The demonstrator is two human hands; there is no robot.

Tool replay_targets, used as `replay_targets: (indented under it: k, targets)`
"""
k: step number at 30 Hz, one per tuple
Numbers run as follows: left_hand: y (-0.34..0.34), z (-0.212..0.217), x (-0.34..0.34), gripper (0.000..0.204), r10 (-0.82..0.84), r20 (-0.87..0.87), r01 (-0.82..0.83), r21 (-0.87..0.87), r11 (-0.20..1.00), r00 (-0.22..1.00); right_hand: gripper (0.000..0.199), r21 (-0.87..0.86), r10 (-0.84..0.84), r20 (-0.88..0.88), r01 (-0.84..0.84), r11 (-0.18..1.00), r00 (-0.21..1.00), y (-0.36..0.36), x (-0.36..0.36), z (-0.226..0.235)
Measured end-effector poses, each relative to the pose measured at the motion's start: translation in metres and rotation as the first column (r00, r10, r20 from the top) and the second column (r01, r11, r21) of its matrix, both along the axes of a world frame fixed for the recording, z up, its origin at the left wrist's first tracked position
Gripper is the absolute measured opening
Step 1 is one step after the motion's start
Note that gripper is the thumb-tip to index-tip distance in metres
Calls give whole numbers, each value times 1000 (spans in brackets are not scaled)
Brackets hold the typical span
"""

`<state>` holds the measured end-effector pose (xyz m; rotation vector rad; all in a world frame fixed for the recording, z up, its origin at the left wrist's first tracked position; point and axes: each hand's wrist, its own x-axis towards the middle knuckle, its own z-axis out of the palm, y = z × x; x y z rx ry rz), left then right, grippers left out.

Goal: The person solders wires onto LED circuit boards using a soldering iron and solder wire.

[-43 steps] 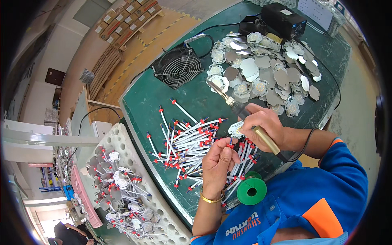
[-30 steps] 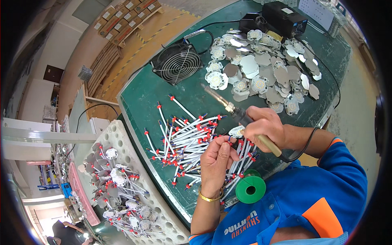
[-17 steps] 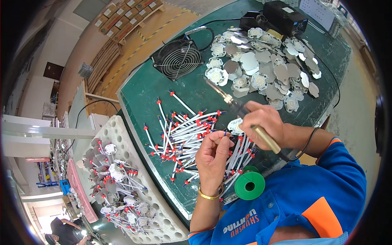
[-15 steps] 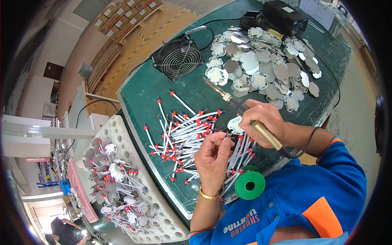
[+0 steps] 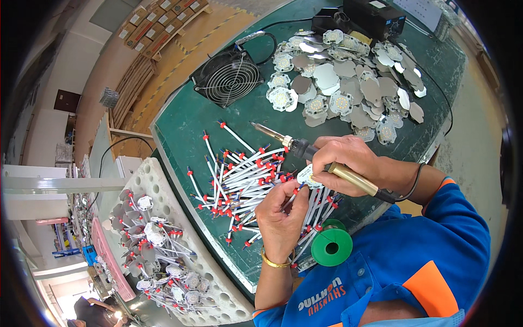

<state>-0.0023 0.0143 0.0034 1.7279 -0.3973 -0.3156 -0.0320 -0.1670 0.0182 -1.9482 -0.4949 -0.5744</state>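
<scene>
My right hand [image 5: 348,161] grips a soldering iron [image 5: 305,150] whose tip points up and left over the green bench mat [image 5: 185,125]. The same hand's fingers pinch a small white round light board [image 5: 306,175]. My left hand [image 5: 280,215] holds a thin white wire with red ends [image 5: 289,197] up against that board. Under both hands lies a heap of white wires with red and blue ends [image 5: 239,180].
A green solder spool [image 5: 332,246] stands near the bench's front edge. A pile of silver and white round light boards [image 5: 348,87] fills the far right. A black fan [image 5: 227,77], a black box [image 5: 376,16], and a white perforated tray [image 5: 163,240] of wired boards are around.
The soldering iron's tip has swung from the far pile of boards back toward the wires. My left hand has brought a wire up to the board in my right fingers.
</scene>
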Motion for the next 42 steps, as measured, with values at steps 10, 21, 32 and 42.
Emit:
replay_targets:
  k: [10, 21, 32, 42]
  targets:
    - [6, 0, 1, 9, -90, -105, 82, -76, 994, 990, 24, 15, -19, -114, 20, 1000, 993, 3, -2, 2]
    - [10, 16, -5, 9, -127, -148, 99, -184, 978, 981, 21, 7, -17, -46, 18, 1000, 999, 10, -4, 16]
    - [23, 27, -27, 7, 35, -183, -65, -164, 984, 983, 20, 127, -98, 293, 63, 990, 951, 0, -40, 17]
    - [19, 21, -50, 6, 159, -254, -230, -281, 932, 954, 27, -56, 205, 223, -198, 979, 953, -12, -82, 14]
